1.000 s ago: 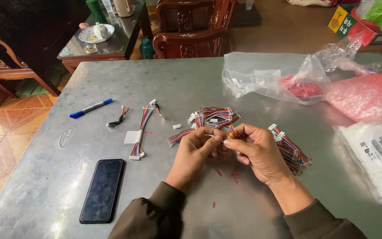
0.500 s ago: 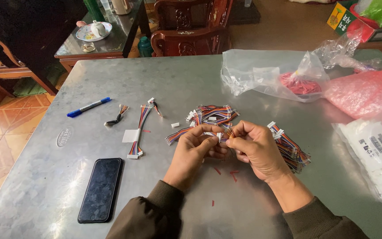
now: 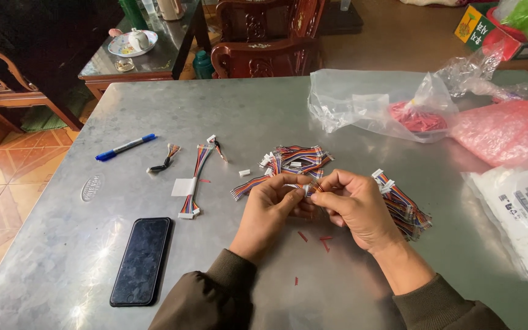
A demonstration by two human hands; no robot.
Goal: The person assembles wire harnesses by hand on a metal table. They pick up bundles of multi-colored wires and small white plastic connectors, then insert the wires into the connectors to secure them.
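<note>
Pinching a small multicoloured wire cable [image 3: 310, 187] between left hand [image 3: 271, 211] and right hand [image 3: 357, 209], fingertips closed on it just above the metal table [image 3: 245, 110], close to the cable pile [image 3: 294, 160] for easy reach.

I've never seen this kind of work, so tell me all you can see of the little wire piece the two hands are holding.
The wire piece is a short ribbon of thin multicoloured wires, mostly hidden by fingers. The left hand and right hand pinch it together just above the grey metal table. Whether it carries a connector cannot be told.
</note>
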